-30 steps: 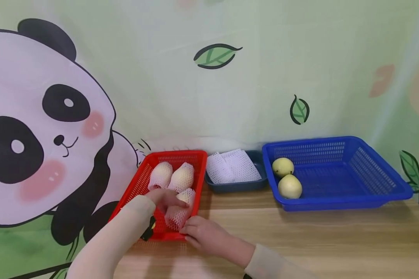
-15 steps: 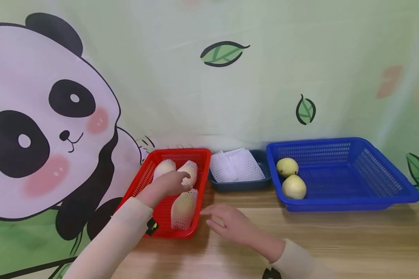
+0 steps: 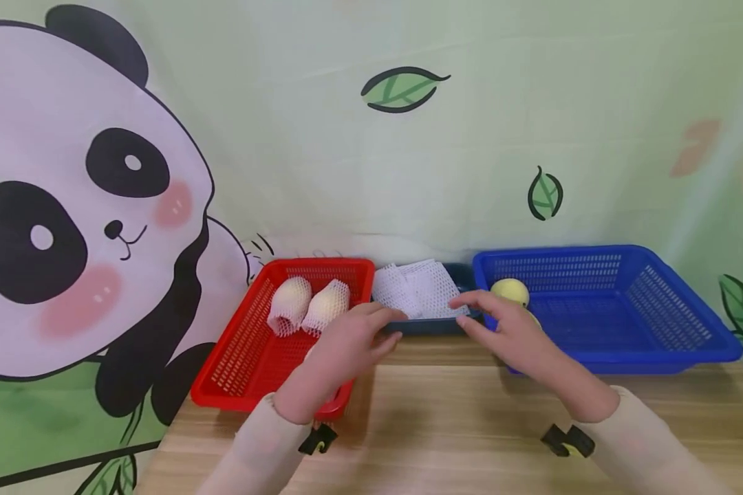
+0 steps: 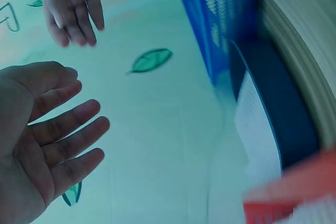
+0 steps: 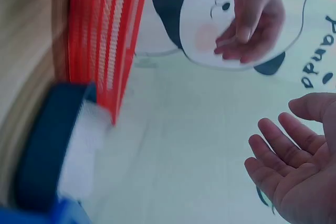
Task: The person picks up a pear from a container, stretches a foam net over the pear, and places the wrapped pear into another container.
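My left hand (image 3: 353, 340) hovers over the red basket's right rim, its fingertips near the small dark blue tray (image 3: 424, 326). White foam net sleeves (image 3: 430, 289) lie flat and overlapping in that tray. From the right, my right hand (image 3: 510, 333) reaches toward the sleeves with its thumb and fingers apart. In the wrist views, the left palm (image 4: 52, 140) and the right palm (image 5: 294, 166) hold nothing, fingers spread and slightly bent. Two net-wrapped pears (image 3: 327, 308) rest in the red basket (image 3: 223, 371); my left arm mostly hides another.
A large blue basket (image 3: 625, 357) stands right of the tray. A bare yellow pear (image 3: 510, 290) sits at its left end, and another is mostly behind my right hand. Wooden tabletop (image 3: 433, 426) extends in front. A printed panda cloth (image 3: 285, 137) hangs behind.
My left hand has left the wrapped pears in the red basket and moved right toward the tray. My right hand has moved from the basket's front right corner up to the tray's right end.
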